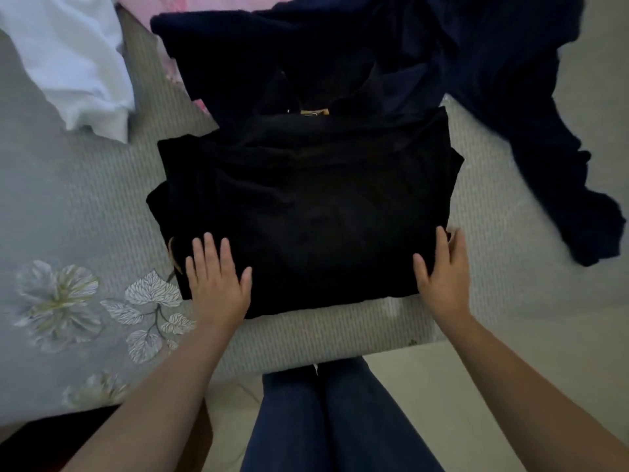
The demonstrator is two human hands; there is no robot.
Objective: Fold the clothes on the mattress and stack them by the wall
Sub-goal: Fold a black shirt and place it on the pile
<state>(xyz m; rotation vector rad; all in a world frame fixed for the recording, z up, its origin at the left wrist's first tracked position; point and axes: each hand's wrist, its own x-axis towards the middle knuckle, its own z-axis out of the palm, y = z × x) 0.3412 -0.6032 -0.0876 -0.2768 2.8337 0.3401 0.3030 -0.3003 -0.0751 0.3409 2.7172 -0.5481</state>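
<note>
Black garment (306,212): folded into a rough rectangle, flat on mattress (102,199) | left hand (218,284): fingers straight, spread, resting flat on near left corner | right hand (442,270): fingers relaxed against near right edge, gripping nothing | navy garment (493,80): loose, behind | white cloth (75,56): far left.

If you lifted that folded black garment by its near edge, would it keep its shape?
Probably not. The folded black garment looks like soft cloth lying in loose layers, so it would likely sag and unfold. Both hands, left hand and right hand, rest flat on it. It seems light and unlikely to slide on the ribbed grey mattress.
</note>
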